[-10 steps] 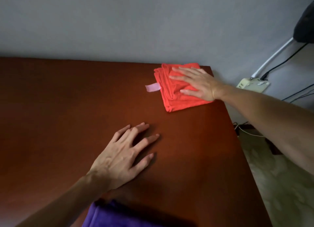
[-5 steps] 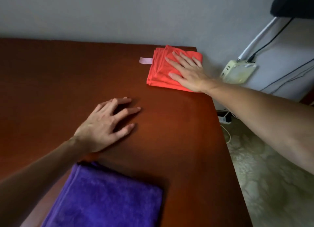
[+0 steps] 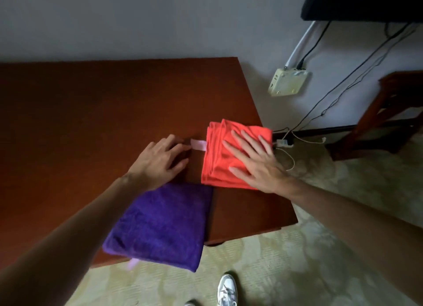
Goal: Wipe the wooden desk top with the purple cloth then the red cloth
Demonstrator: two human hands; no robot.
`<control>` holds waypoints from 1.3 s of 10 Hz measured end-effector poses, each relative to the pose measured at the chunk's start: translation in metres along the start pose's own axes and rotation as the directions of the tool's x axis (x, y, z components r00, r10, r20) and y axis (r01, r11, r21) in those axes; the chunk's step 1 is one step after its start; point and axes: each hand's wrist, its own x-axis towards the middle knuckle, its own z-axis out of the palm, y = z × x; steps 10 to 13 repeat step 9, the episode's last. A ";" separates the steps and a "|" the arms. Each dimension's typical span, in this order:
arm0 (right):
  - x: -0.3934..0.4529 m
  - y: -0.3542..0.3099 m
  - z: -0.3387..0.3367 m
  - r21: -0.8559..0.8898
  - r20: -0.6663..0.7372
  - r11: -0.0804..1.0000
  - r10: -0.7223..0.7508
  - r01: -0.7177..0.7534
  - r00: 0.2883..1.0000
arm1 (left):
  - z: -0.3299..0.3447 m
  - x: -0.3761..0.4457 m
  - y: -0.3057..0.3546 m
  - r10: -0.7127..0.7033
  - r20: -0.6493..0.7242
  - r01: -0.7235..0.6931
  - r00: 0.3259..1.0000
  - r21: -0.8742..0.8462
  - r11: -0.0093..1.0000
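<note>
Head view, looking down on the wooden worktop. Surroundings: a cream wall box hangs on the grey wall to the right of the worktop, with a white conduit and dark cables running up from it to a black object at the top right corner. A dark wooden piece of furniture stands at the far right on the patterned floor. A white power strip with a pale cord lies on the floor just past the worktop's right edge. One white shoe shows at the bottom edge.

The purple cloth, folded, lies at the near edge of the worktop and overhangs it towards me; a small pale tag shows at its near side. My left forearm passes over its left part. The red cloth, folded, lies near the right edge, its near corner just beside the purple cloth; whether they touch I cannot tell.

Grip: my right hand lies flat on the red cloth, fingers straight and spread, pressing down and curled round nothing. My left hand rests on the bare worktop, fingers loosely bent, the fingertips at the pale pink tag that projects from the red cloth's left edge; whether they pinch it I cannot tell.

No writing is legible on either tag or on the wall box.
</note>
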 end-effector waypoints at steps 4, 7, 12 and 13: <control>-0.096 -0.043 -0.020 0.018 0.114 0.997 -0.078 0.076 0.990 | 0.029 -0.130 0.095 0.035 -0.008 -0.035 0.999 -0.089 0.995; -0.089 -0.042 -0.026 0.086 0.217 0.996 -0.055 0.037 0.975 | 0.036 -0.127 0.113 -0.111 0.022 0.113 0.994 -0.068 0.991; -0.092 -0.077 -0.065 0.326 0.257 0.912 0.169 -0.250 0.952 | 0.007 -0.140 0.148 -0.336 0.028 0.337 0.941 -0.145 0.930; -0.092 -0.077 -0.065 0.326 0.257 0.912 0.169 -0.250 0.952 | 0.007 -0.140 0.148 -0.336 0.028 0.337 0.941 -0.145 0.930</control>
